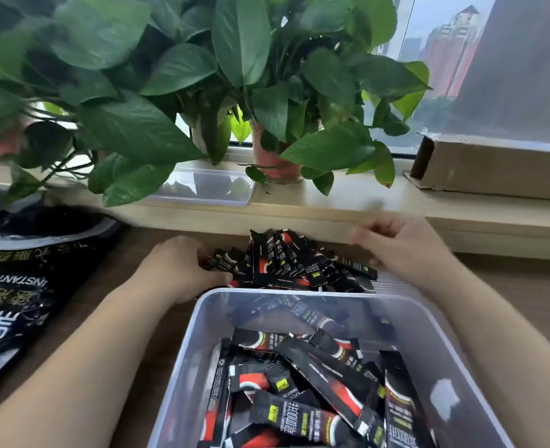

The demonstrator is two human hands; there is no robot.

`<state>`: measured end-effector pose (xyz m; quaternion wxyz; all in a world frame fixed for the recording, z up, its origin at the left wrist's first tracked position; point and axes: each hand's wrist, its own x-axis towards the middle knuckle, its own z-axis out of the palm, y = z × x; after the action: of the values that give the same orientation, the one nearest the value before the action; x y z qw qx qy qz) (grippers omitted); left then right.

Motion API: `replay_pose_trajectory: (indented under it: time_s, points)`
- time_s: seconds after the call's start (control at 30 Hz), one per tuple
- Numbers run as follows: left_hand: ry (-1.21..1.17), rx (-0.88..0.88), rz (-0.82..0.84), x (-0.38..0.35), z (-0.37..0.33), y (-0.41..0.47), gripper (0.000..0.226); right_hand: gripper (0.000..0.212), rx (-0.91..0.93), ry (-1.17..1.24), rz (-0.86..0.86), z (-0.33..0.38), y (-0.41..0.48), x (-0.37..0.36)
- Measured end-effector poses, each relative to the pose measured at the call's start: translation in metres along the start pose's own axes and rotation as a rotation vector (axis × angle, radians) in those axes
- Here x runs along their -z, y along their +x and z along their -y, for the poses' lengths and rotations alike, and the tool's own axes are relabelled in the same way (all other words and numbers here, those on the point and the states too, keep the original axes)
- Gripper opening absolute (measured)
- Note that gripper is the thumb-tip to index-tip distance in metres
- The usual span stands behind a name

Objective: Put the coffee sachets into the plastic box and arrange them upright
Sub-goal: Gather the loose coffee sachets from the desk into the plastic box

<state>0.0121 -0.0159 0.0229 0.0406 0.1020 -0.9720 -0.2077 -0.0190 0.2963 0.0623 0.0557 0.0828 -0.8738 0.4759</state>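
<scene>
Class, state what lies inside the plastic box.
Black-and-red coffee sachets lie criss-crossed in a heap inside the box. The heap covers most of the floor, and any sachets underneath are hidden.

A room high up in a city; office or flat, it cannot be told. The left hand [183,263] and right hand [406,244] are over a wooden desk [525,286]. Just beyond them runs a pale sill [348,202] bearing potted plants [170,92] and a carton [493,166]. Beyond the right hand, a window [428,27] shows tower blocks [451,50].
</scene>
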Motion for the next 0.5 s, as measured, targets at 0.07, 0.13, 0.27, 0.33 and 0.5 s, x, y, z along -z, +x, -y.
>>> replay_pose_trajectory:
  time_s: [0.07,0.13,0.27,0.33,0.5]
  points:
    - [-0.062,0.01,-0.029,-0.002,-0.003,0.002,0.04,0.014,0.037,-0.17,-0.033,-0.02,0.007,-0.013]
    - [-0.12,0.012,-0.024,-0.004,-0.002,0.005,0.035,0.033,0.087,-0.366,0.027,-0.032,0.01,-0.024]
    - [-0.162,0.004,-0.037,-0.008,-0.003,0.006,0.022,0.066,0.102,-0.513,0.088,-0.039,0.013,-0.035]
    - [-0.147,-0.011,-0.048,-0.011,-0.005,0.006,0.016,0.073,0.098,-0.552,0.103,-0.04,0.014,-0.039]
    - [-0.136,-0.019,-0.089,-0.009,-0.007,0.006,0.013,0.062,0.141,-0.557,0.103,-0.046,0.018,-0.043]
